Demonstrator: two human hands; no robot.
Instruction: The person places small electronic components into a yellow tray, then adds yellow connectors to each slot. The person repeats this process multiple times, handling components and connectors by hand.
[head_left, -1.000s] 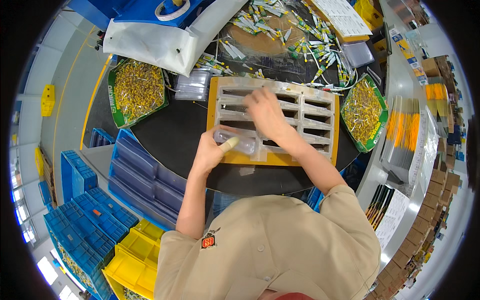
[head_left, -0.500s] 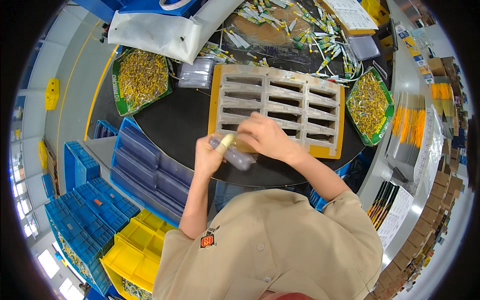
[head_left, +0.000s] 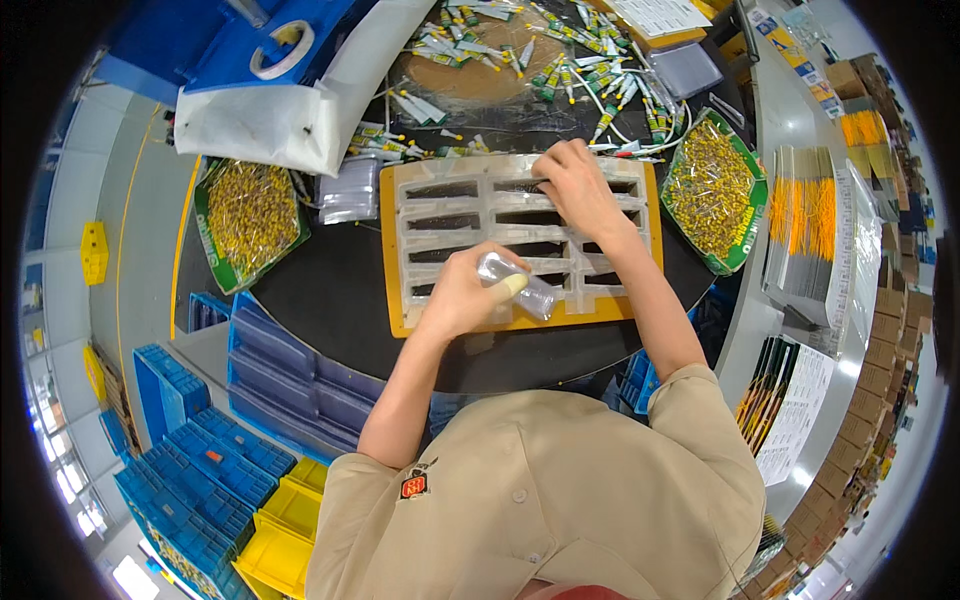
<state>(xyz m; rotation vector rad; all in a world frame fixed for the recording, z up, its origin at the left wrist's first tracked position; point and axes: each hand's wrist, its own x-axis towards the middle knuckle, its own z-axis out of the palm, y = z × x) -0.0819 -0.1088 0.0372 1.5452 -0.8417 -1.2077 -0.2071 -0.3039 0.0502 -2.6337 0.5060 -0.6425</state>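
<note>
My left hand is closed around a small stack of clear plastic blister shells, above the near edge of the tray. A pale yellow cover sits on its thumb. Under both hands lies a slotted tray, light-coloured with a yellow-orange border, its long narrow slots set in rows and columns. My right hand is at the far side of the tray, fingers bent together down at a slot in the far row. Whatever those fingertips hold is hidden behind the hand.
Green boxes of yellow-tipped pins stand left and right of the tray. Small green-and-white tubes lie scattered beyond it. A stack of clear shells sits at its far left. Blue crates stand lower left.
My right hand has left the shells by my left hand and reached to the tray's far row. My left hand has moved right, over the tray's near edge, still holding the shells.
</note>
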